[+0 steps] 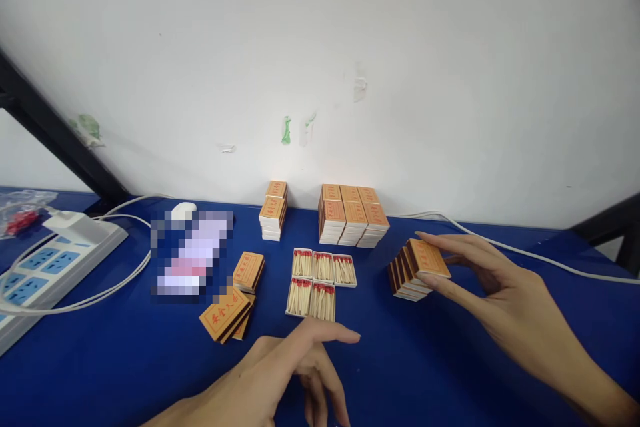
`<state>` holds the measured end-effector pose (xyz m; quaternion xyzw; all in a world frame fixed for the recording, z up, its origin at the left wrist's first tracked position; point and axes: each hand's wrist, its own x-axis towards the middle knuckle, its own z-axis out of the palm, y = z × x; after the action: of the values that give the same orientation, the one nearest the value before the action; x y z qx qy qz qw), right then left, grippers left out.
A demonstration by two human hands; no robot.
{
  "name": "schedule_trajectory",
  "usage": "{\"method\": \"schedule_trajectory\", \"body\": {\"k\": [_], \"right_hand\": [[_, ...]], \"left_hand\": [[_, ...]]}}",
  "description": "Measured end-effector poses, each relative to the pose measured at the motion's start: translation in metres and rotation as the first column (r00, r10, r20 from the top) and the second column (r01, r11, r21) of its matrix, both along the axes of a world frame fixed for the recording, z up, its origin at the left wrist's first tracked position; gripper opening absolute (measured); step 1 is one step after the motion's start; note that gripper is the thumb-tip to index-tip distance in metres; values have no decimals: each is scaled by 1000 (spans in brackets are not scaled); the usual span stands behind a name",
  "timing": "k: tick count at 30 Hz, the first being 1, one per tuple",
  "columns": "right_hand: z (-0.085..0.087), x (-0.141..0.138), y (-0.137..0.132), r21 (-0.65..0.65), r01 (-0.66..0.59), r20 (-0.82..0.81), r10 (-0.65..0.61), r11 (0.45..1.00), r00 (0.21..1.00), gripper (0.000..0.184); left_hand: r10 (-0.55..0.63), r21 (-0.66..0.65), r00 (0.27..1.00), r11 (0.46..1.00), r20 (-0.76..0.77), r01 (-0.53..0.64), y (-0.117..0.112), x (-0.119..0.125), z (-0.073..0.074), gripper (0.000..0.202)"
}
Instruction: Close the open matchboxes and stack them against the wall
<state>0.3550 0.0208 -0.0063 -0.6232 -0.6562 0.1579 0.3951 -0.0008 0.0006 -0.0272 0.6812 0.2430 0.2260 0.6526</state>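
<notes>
Nearest you, your left hand [295,367] is hovering over the blue surface [380,380], index finger stretching out, grip loosely spread and holding nothing. Your right hand [515,293] is reaching in from the right, its grip pinching the top matchbox [429,257] between thumb and fingers. That box is sitting on a leaning matchbox stack [403,283], dark striker sides showing at the left, layers stepping out of line.

To your left, a loose pile of closed matchboxes [225,313] is lying askew. Between pile and stack, five open match trays [355,278] are sitting side by side, three behind two, red-tipped matches [323,265] filling them.

Farther back, a narrow matchbox stack [273,208] and a wider matchbox block [355,213] are standing near the white wall [450,80]. A power strip [113,232] is lying far left; a pixelated item beside it is staying unreadable.

Step in hand: you're likely placing or squaring that top box. The next move is probably calling for a light, level touch, lining up edges without tipping the lean, then an even release.
</notes>
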Motion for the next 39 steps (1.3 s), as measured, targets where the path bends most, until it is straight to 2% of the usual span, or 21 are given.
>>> {"method": "schedule_trajectory", "body": {"k": [4,11,19,25,34,39], "right_hand": [[-2,1,1,-28,-21,-28,20,999,999,55],[0,1,1,-32,-60,-17,60,998,998,60],[-4,3,2,-142,-72,24,76,987,997,78],[-4,3,3,-146,-78,9,80,986,997,72],[-1,2,0,-134,-65,19,69,989,997,76],[11,5,2,-101,-98,66,105,990,992,78]], "left_hand": [[23,-4,1000,1000,-15,-23,0,0,2,75],[25,-25,995,999,-93,-27,-1,0,14,70],[24,0,998,1000,-66,-24,-2,0,9,70],[29,9,999,1000,-16,-28,-2,0,7,71],[12,-8,995,1000,-98,-13,-1,0,16,71],[7,21,994,1000,-109,-5,-1,0,22,68]]}}
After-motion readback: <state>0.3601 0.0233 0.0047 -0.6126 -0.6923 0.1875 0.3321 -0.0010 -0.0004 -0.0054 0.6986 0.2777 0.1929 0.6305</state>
